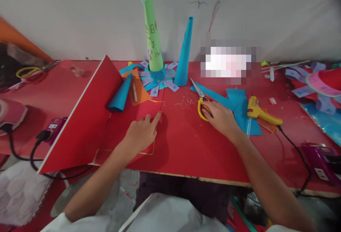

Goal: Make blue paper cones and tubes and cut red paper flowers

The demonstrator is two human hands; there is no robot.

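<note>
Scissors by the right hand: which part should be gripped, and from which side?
Take the scissors by the yellow handles, probably best from the near right, where the right hand is. The blades point away to the left, toward the wall, so coming in that way should keep clear of the sharp end.

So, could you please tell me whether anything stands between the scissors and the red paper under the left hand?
Nothing visible does; only small pale scraps lie on the tabletop between the scissors at the right hand and the red paper.
</note>
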